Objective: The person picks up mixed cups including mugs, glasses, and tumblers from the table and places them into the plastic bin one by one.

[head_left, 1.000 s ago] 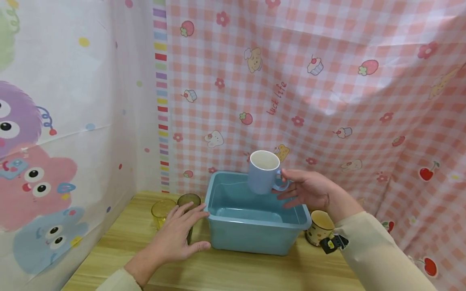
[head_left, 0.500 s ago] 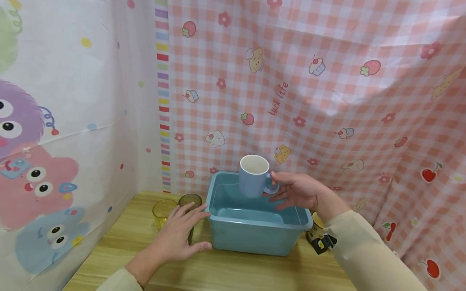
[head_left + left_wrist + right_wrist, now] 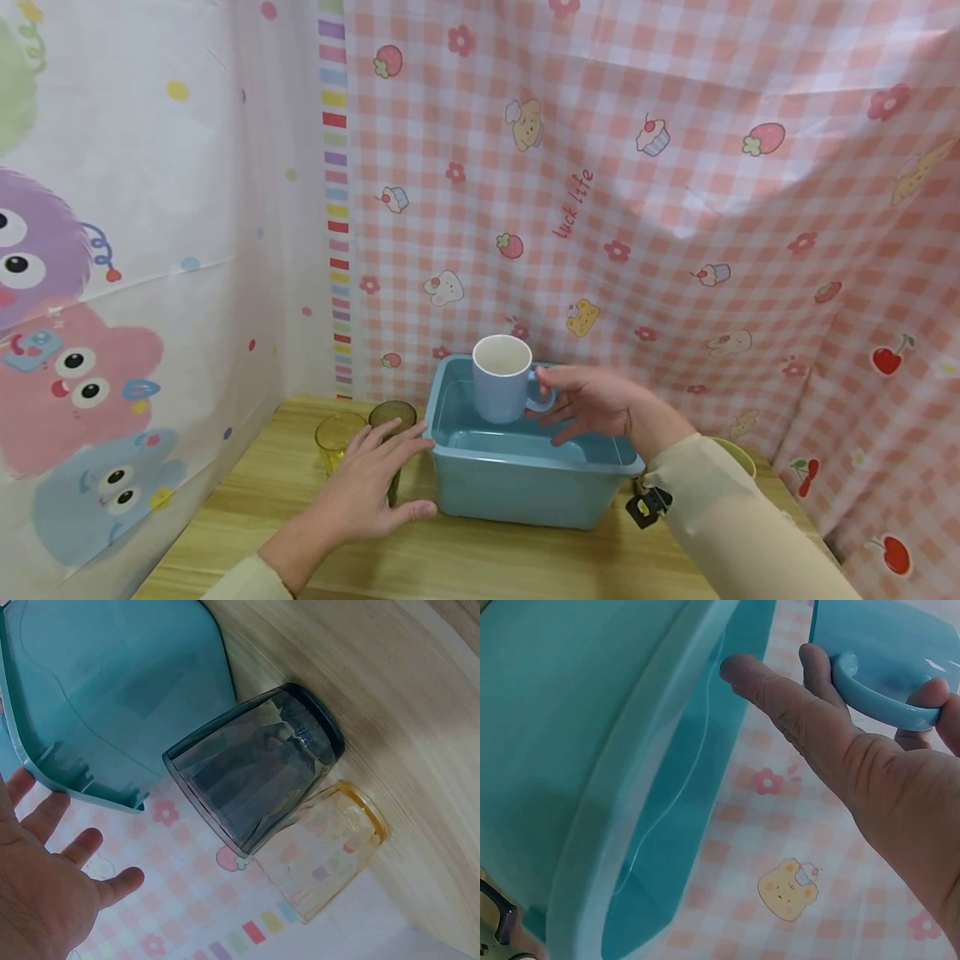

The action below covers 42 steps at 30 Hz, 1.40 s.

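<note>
My right hand (image 3: 596, 408) grips the handle of a light blue mug (image 3: 501, 387) with a white inside, holding it upright over the left part of a teal plastic bin (image 3: 525, 492). In the right wrist view, fingers curl round the mug's handle (image 3: 889, 705), while one finger stretches away from it. My left hand (image 3: 360, 487) is spread, its fingertips right at the bin's left rim, as the left wrist view also shows. Beside that hand stand a smoky grey cup (image 3: 255, 765) and a clear amber cup (image 3: 326, 851), both partly hidden by it in the head view.
The bin stands on a wood-grain table (image 3: 480, 558). Right of it, my right forearm mostly hides a yellow-rimmed cup (image 3: 735, 456). A dark handle (image 3: 504, 919) shows in the right wrist view's corner. A pink checked curtain (image 3: 600, 208) hangs behind, a white printed one (image 3: 195, 333) at left.
My right hand has carried the blue mug leftward and a little down over the bin. The left hand keeps its place at the bin's rim.
</note>
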Tool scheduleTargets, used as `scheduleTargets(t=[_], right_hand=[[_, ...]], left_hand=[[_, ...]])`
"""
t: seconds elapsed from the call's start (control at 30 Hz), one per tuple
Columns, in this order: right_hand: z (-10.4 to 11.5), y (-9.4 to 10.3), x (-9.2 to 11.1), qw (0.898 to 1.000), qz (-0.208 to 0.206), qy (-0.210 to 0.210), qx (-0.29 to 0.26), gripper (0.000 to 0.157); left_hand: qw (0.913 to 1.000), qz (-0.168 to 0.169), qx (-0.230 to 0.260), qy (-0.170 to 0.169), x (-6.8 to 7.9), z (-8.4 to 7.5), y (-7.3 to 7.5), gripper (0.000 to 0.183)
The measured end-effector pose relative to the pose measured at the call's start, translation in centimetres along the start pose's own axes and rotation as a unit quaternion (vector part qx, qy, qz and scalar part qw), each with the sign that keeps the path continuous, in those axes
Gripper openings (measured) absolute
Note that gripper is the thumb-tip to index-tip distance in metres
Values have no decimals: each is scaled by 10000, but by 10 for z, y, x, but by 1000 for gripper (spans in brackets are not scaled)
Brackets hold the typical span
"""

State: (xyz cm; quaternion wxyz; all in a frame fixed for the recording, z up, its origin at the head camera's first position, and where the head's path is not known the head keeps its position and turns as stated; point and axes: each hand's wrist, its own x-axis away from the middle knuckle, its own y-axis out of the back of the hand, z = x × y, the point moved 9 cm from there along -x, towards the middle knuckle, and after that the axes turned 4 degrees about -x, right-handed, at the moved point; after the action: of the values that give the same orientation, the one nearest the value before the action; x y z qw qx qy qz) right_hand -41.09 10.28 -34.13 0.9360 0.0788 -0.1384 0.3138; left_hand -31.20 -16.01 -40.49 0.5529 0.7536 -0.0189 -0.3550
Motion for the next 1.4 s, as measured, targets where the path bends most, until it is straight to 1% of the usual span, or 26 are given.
scheduleTargets(t=[0.23,0.4,0.83,1.1,1.4], right_hand=[[-6,-9,-7,9998,164,-54,60,36],[-11,-14,-12,9995,251,-93,157,36],[-17,-22,-18,9993,174,-221,261,36],[-22,-23,-22,9988,187,-241,384,37],[-29,-23,-26,9980,117,-390,492,37]], left_hand=[[10000,-28,21,-16,0,-1,1,79],[10000,-19,32,13,0,0,1,82],[10000,-39,50,21,1,0,0,81],[10000,-77,0,24,0,-1,1,79],[10000,-82,-17,32,0,0,-1,79]])
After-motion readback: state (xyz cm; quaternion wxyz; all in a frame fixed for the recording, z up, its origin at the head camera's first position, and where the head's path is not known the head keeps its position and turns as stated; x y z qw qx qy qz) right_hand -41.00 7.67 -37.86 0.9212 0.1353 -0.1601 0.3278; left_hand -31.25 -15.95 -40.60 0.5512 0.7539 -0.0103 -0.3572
